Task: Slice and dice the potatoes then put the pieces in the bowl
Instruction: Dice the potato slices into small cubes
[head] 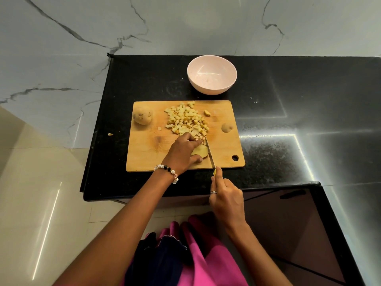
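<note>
- head view, the only view: wooden cutting board [144, 157] lies on a black counter [288, 120], with one pink bowl [212, 89] standing just beyond the board's far edge, apart from it.
- left hand [182, 152] curls over a partly cut potato [200, 151] near the board's front edge, fingers and thumb clamped on it to pin it down.
- right hand [223, 195] is wrapped round the handle of a knife [209, 151]; the blade runs across the board right against the exposed end of the held potato.
- step in hand, as i judge it — slicing this potato, still in the cutting stage; nothing has been moved over yet, and the bowl looks empty apart from a speck or two.
- next move calls for a straight downward cut close to the left fingertips, so those fingers need to stay tucked back from the blade; the remaining stub is short, which makes slipping the main risk.
- diced pieces [186, 119] sit in one heap at the board's middle-far area, touching the left hand's knuckle side — too many and too small to count.
- counts: one whole potato [141, 115] at the board's far left corner; one smaller rounded potato piece [227, 127] near the right edge; one potato under the hand; one knife; one bowl; one board.
- strays: one small scrap [110, 134] on the counter left of the board, one loose cube on the board left of the heap.
</note>
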Tool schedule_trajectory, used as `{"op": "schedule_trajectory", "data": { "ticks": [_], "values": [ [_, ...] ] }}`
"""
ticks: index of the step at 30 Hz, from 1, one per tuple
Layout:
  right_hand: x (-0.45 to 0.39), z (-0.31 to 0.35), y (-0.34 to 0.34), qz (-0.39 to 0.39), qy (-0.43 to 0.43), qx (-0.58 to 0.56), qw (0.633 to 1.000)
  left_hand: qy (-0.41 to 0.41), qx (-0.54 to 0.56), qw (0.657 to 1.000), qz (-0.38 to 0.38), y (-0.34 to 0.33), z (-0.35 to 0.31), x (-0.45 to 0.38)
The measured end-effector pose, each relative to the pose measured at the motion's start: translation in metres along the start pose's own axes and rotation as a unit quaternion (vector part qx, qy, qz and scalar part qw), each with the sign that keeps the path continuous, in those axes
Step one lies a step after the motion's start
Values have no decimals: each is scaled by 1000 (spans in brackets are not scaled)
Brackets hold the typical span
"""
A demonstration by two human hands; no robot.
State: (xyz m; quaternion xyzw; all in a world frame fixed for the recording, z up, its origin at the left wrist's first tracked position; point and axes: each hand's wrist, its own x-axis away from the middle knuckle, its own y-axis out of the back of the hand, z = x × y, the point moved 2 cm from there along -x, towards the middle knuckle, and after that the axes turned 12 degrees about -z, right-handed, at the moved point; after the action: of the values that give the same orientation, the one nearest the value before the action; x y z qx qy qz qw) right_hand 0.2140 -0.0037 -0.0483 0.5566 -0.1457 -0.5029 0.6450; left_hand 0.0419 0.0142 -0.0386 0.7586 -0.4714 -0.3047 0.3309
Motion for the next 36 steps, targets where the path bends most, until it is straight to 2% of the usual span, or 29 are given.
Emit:
{"op": "schedule_trajectory", "data": {
  "ticks": [10,21,28,36],
  "values": [
    [-4,6,4,-8,-12,-14,1000,18,2,1000,-1,-4,-2,-1],
    [-15,22,-10,26,16,115,993,24,41,997,-55,-7,-1,3],
    [24,8,3,31,22,98,995,30,40,996,-72,-11,-2,7],
    [-26,5,-3,29,2,53,998,66,61,992,-83,-11,-2,12]
  ]
}}
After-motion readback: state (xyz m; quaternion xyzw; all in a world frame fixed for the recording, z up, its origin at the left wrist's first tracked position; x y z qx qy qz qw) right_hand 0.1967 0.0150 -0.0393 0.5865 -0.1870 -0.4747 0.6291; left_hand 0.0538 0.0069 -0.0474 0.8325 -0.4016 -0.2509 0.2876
